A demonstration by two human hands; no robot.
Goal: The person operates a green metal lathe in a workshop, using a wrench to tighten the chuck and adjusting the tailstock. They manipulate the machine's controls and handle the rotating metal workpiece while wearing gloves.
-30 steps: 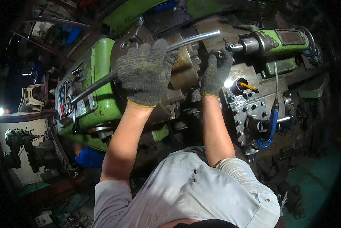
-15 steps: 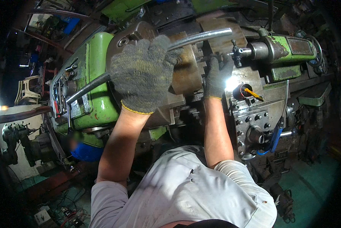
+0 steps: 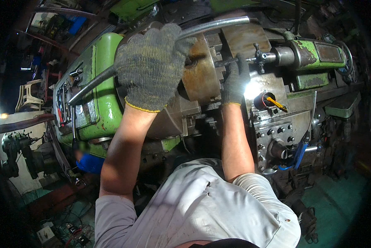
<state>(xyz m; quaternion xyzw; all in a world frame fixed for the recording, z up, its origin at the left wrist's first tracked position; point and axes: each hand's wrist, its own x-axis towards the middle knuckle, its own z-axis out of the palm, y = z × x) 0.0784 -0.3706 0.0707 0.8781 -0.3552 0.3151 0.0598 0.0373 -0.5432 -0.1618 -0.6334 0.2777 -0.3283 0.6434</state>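
My left hand (image 3: 150,68), in a grey-and-yellow knit glove, is wrapped round the middle of a long bent steel bar (image 3: 216,25). The bar slants across the lathe chuck (image 3: 200,78), its lower left end over the green headstock (image 3: 102,89). How it joins the chuck is hidden behind the glove. My right hand (image 3: 234,82), gloved too, is closed on a thin dark rod (image 3: 224,63) just right of the chuck jaws. The rod lies in line with the tailstock (image 3: 318,53); a small cross-handled metal piece (image 3: 258,58) sits between them. Glare hides part of the right glove.
A dark cup with a yellow-handled tool (image 3: 276,103) stands on the carriage beside my right hand. Below it are a bolted tool post (image 3: 277,151) and a blue air gun (image 3: 301,153). A tray with tools (image 3: 64,103) lies on the headstock. Farther left stands a pale plastic chair (image 3: 28,97).
My left hand has moved slightly up and left with the bar, whose right end has risen. The chuck has turned a little. My right hand stays near the rod.
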